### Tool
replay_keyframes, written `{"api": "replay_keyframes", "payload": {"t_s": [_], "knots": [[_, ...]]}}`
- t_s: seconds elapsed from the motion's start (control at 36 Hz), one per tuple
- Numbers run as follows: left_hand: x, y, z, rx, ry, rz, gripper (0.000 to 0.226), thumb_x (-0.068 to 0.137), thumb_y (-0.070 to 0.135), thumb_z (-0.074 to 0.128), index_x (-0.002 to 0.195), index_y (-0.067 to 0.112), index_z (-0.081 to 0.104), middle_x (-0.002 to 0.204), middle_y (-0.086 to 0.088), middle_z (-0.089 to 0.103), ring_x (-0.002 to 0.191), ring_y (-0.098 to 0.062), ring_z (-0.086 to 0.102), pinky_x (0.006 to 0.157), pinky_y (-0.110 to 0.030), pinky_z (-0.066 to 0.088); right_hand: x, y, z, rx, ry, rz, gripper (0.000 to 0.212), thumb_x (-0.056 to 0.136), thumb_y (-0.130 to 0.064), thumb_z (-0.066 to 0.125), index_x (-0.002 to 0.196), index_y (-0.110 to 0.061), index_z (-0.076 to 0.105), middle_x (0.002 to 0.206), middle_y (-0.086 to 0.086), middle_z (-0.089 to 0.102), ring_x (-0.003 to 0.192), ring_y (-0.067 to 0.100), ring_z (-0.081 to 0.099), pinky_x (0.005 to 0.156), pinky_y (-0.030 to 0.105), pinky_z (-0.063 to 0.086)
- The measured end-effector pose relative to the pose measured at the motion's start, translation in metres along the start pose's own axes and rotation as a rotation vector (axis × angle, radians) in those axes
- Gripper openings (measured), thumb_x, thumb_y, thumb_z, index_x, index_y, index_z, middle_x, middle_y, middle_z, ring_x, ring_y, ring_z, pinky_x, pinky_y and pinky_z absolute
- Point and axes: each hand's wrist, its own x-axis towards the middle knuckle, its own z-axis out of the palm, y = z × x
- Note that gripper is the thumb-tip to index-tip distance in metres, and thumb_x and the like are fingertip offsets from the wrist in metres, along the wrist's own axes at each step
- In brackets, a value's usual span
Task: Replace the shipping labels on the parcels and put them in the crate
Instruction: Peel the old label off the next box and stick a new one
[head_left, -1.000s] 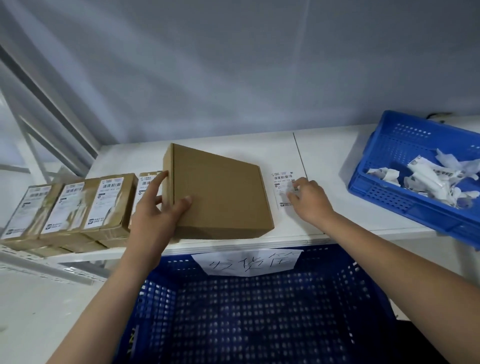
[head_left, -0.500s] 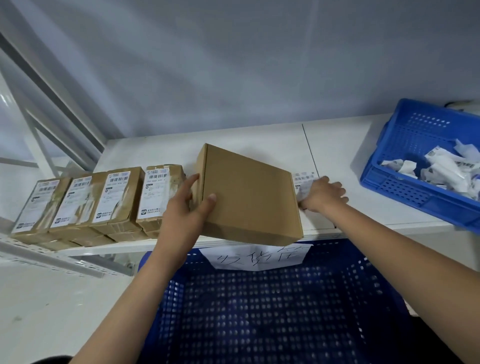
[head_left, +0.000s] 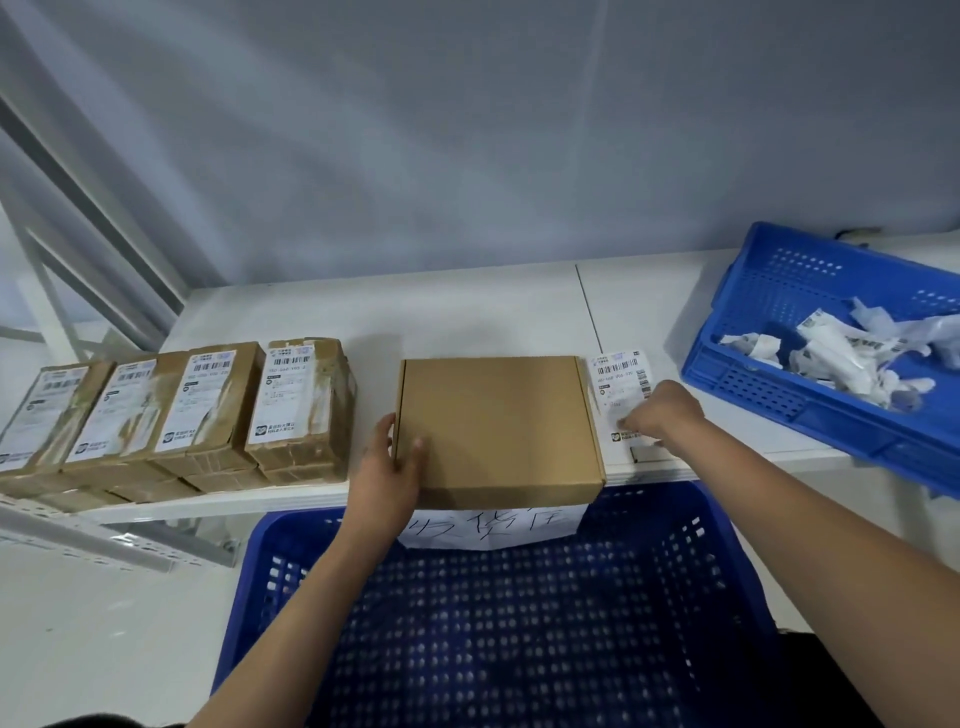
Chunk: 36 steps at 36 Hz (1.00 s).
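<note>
A plain brown cardboard parcel lies flat at the front edge of the white shelf, bearing no label. My left hand grips its left front corner, thumb on top. A white shipping label lies on the shelf just right of the parcel. My right hand rests on the label's lower part with its fingers curled, picking at it. The big blue crate stands below the shelf edge and holds no parcels.
Several labelled, taped parcels stand in a row on the shelf's left. A blue tray with crumpled old labels sits at the right. A handwritten paper sign hangs on the crate's far rim. A grey wall rises behind.
The parcel, tilted up on its edge before, now lies flat on the shelf. My left hand slid to its left front corner. My right hand stayed on the label.
</note>
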Motion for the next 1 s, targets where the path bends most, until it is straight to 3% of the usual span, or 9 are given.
{"api": "replay_keyframes", "payload": {"t_s": [0.06,0.14,0.25,0.36,0.5,0.61,0.69,0.78,1.0], "knots": [[-0.002,0.002,0.004,0.160,-0.030,0.066,0.064,0.103,0.032,0.056,0.160,0.024,0.026,0.156,-0.015,0.040,0.128,-0.032,0.053,0.098,-0.038,0.048,0.004,0.001,-0.002,0.109,0.011,0.003,0.029,0.078,-0.002,0.079,0.101,-0.001,0.061,0.107,0.014,0.067,0.096,0.034,0.066,0.082,0.047,0.060],[-0.010,0.008,0.010,0.301,-0.084,0.169,0.069,0.100,0.037,0.061,0.159,0.030,0.026,0.166,-0.012,0.018,0.149,-0.036,0.028,0.120,-0.049,0.034,-0.001,-0.001,-0.013,0.222,0.045,0.007,0.025,0.080,0.007,0.071,0.102,-0.001,0.063,0.104,0.016,0.067,0.091,0.034,0.068,0.072,0.051,0.062],[-0.013,0.005,0.010,0.501,-0.193,0.234,0.061,0.100,0.043,0.058,0.156,0.038,0.034,0.168,-0.006,0.005,0.153,-0.038,0.008,0.123,-0.057,0.024,-0.032,-0.012,-0.038,0.284,0.143,-0.074,0.023,0.084,0.008,0.067,0.107,0.003,0.064,0.104,0.014,0.069,0.091,0.035,0.070,0.075,0.052,0.062],[-0.016,0.011,0.007,0.586,-0.214,0.229,0.057,0.103,0.037,0.054,0.156,0.037,0.032,0.168,-0.012,0.003,0.154,-0.039,0.000,0.125,-0.060,0.012,-0.072,-0.019,-0.051,0.588,0.082,-0.187,0.034,0.089,0.011,0.064,0.119,-0.005,0.062,0.119,0.012,0.066,0.097,0.030,0.069,0.073,0.042,0.060],[-0.029,0.045,0.001,0.259,-0.194,0.284,0.059,0.097,0.017,0.060,0.152,0.028,0.041,0.164,-0.009,0.024,0.151,-0.028,0.022,0.122,-0.041,0.026,-0.140,-0.026,-0.053,0.838,-0.075,-0.301,0.036,0.089,0.008,0.067,0.118,-0.011,0.063,0.110,0.002,0.072,0.088,0.016,0.072,0.062,0.024,0.060],[-0.038,0.071,-0.018,0.008,-0.134,0.301,0.051,0.103,0.038,0.056,0.151,0.034,0.041,0.154,0.008,0.038,0.129,-0.015,0.049,0.100,-0.025,0.035,-0.182,-0.029,-0.046,0.816,-0.221,-0.398,0.033,0.089,0.002,0.070,0.116,-0.016,0.067,0.106,-0.003,0.076,0.091,0.016,0.075,0.072,0.027,0.061],[-0.037,0.080,-0.040,-0.232,-0.144,0.203,0.048,0.102,0.047,0.052,0.149,0.037,0.044,0.144,0.013,0.047,0.130,-0.008,0.044,0.101,-0.029,0.036,-0.199,-0.029,-0.034,0.785,-0.335,-0.432,0.034,0.090,-0.001,0.071,0.117,-0.020,0.068,0.108,-0.005,0.077,0.099,0.017,0.074,0.087,0.036,0.059],[-0.031,0.075,-0.056,-0.463,-0.220,0.063,0.042,0.102,0.047,0.054,0.143,0.039,0.050,0.140,0.012,0.054,0.132,-0.011,0.049,0.114,-0.038,0.039,-0.205,-0.031,-0.021,0.752,-0.424,-0.439,0.034,0.091,-0.004,0.070,0.120,-0.022,0.068,0.112,-0.005,0.076,0.104,0.017,0.072,0.098,0.044,0.054],[-0.041,0.070,-0.049,-0.733,-0.550,-0.120,0.049,0.098,0.048,0.051,0.137,0.019,0.060,0.127,-0.007,0.071,0.122,-0.029,0.065,0.104,-0.048,0.050,-0.189,-0.041,0.005,0.610,-0.603,-0.454,0.038,0.090,-0.005,0.071,0.124,-0.022,0.065,0.117,-0.004,0.074,0.109,0.019,0.070,0.100,0.049,0.053]]}}
